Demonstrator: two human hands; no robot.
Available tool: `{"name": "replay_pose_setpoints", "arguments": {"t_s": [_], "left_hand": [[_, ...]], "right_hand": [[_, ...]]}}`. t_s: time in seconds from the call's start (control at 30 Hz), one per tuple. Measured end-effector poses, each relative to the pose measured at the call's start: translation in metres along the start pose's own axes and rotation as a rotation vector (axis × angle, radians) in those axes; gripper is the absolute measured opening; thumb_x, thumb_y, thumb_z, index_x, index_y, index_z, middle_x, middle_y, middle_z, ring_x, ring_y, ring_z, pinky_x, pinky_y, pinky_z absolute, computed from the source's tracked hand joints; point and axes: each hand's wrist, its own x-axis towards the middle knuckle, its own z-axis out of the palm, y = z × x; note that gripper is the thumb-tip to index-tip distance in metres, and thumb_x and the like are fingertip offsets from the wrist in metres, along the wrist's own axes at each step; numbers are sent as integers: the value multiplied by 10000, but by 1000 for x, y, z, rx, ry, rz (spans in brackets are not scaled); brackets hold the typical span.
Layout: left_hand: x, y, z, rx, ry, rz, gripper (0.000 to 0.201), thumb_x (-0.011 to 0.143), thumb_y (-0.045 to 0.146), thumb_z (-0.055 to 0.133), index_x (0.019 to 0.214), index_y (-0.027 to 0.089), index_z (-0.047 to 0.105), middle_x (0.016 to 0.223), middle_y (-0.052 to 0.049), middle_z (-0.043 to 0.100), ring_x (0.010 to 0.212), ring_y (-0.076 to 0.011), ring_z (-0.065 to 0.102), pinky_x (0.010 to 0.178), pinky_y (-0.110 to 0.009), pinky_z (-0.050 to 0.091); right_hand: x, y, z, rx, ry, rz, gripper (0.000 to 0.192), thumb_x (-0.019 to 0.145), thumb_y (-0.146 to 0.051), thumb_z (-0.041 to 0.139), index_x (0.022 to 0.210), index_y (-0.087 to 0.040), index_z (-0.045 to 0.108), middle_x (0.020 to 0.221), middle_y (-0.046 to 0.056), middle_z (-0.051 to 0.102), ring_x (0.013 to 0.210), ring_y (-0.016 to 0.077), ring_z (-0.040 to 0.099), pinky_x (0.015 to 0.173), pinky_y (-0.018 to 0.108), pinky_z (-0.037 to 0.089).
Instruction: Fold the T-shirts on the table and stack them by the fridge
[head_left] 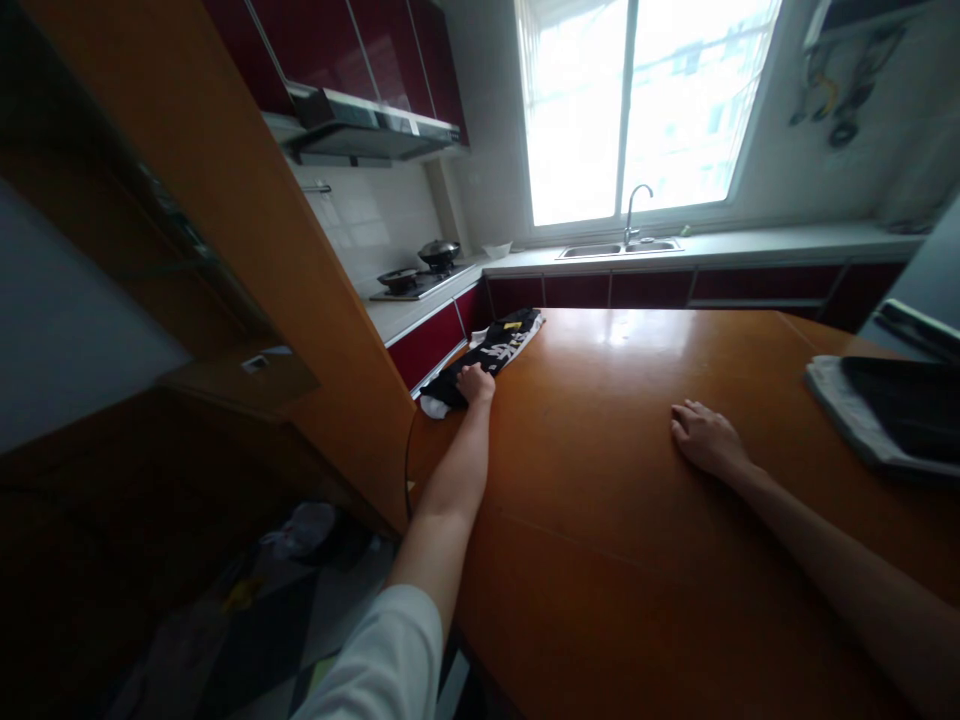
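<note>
At the table's far left edge, my left hand (475, 384) reaches out with its fingers curled onto a black garment (495, 350). White lettering and a small yellow patch show on the dark cloth, and white fabric peeks out along its edges. The garment lies bunched and long on the wooden table (592, 450). My right hand (706, 438) rests palm down on the bare wood, fingers stretched out and holding nothing. Farther right sits a stack of folded clothes (900, 410), black on top with white and grey layers below.
An orange wooden partition (315, 260) rises close to my left arm. Beyond the table are a stove with a lidded pan (439, 250), a sink (592, 252) with a tap, and a white counter (787, 243). A dark object (919, 330) stands behind the clothes stack.
</note>
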Motion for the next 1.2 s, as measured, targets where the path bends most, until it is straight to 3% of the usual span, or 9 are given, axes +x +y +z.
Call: {"name": "replay_pose_setpoints", "arguments": {"t_s": [0.3,0.43,0.57,0.63,0.7,0.8,0.9,1.03,1.2], "left_hand": [[8,-2,-9,-71,54,54,331,974,138,445,1186,135,699,1257,-203,642,1184,-323,587,964,-434,449],[4,26,-20,-128,114,220,348,1045,204,374,1254,185,651,1293,-139,618,1253,-252,539,1060,-357,390],[-23,72,-18,-205,123,550,327,1069,243,366,1202,197,661,1237,-118,627,1238,-240,540,1079,-349,380],[-49,93,-8,-195,13,753,324,1066,233,370,1178,186,671,1218,-127,628,1206,-243,561,1054,-356,407],[-81,109,6,-110,-213,933,296,1044,210,417,1122,181,702,1185,-131,643,1146,-243,599,1006,-352,448],[-124,123,23,-68,-366,1044,173,964,211,580,977,200,752,1077,-100,691,1029,-225,654,938,-318,497],[-146,132,22,-95,-372,1089,212,978,225,552,1054,219,751,1130,-76,703,1025,-195,669,958,-293,499],[-130,130,-5,-261,-287,1021,299,994,191,466,1150,225,719,1162,-52,715,1022,-185,683,969,-284,508],[-67,71,-30,-387,-140,653,361,931,86,437,1137,192,714,1182,-68,723,1135,-209,654,1069,-323,480]], "right_hand": [[0,-1,-2,-1,-22,12,465,983,-351,406,1338,-144,623,1485,182,541,1390,312,480,1114,481,390],[1,-1,-2,2,-20,0,459,979,-338,410,1330,-137,626,1486,192,538,1388,322,480,1109,507,393],[2,-2,-2,1,-13,2,453,981,-337,407,1326,-145,628,1481,190,543,1382,322,488,1106,511,397],[2,-3,-2,2,-9,7,449,983,-336,407,1327,-148,627,1483,189,541,1388,321,482,1111,511,391],[1,-5,-4,5,-11,8,446,988,-334,408,1328,-146,626,1484,189,540,1395,319,474,1117,507,386],[0,-6,-6,15,-14,11,440,994,-329,409,1332,-144,622,1485,189,538,1395,320,475,1118,508,389],[-1,-7,-8,33,4,12,426,988,-310,423,1322,-140,624,1469,194,550,1384,326,486,1115,522,397],[-2,-19,-11,126,103,-78,405,960,-241,452,1310,-144,630,1419,184,586,1345,310,520,1121,496,414],[-14,-68,-18,319,202,-356,399,977,-276,478,1341,-176,609,1445,152,546,1337,290,505,1139,475,415]]}}
